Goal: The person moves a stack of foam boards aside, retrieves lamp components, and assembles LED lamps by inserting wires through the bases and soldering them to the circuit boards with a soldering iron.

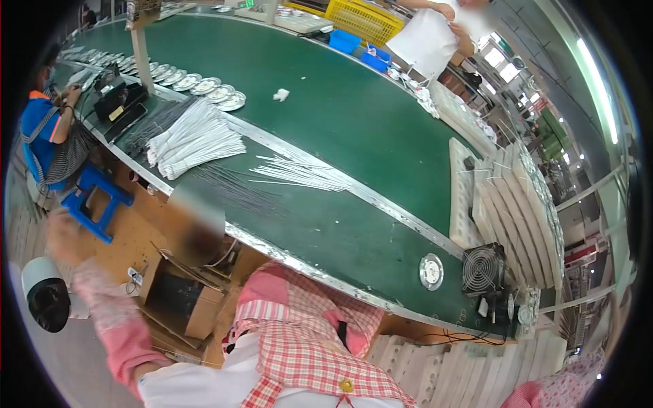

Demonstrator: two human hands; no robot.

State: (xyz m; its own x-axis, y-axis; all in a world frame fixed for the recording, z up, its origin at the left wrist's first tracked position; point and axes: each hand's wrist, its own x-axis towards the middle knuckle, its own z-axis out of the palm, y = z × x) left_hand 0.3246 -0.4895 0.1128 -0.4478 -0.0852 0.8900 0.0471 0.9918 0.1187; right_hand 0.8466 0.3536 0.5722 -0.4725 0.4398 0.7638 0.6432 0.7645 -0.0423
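Note:
My left hand is raised at the far left, smeared, so its fingers cannot be made out. A pink sleeve covers that arm. Just below the hand is a rounded white and black device; I cannot tell whether they touch. Only a patterned pink sleeve shows at the lower right, with my right hand out of view. On the green bench before me lie a bundle of white cable ties, a loose spread of white ties, dark ties and a round metallic disc.
A small fan stands at the bench's right end beside stacked pale trays. Several round discs line the far left. One co-worker sits near a blue stool; another stands opposite. A cardboard box is below.

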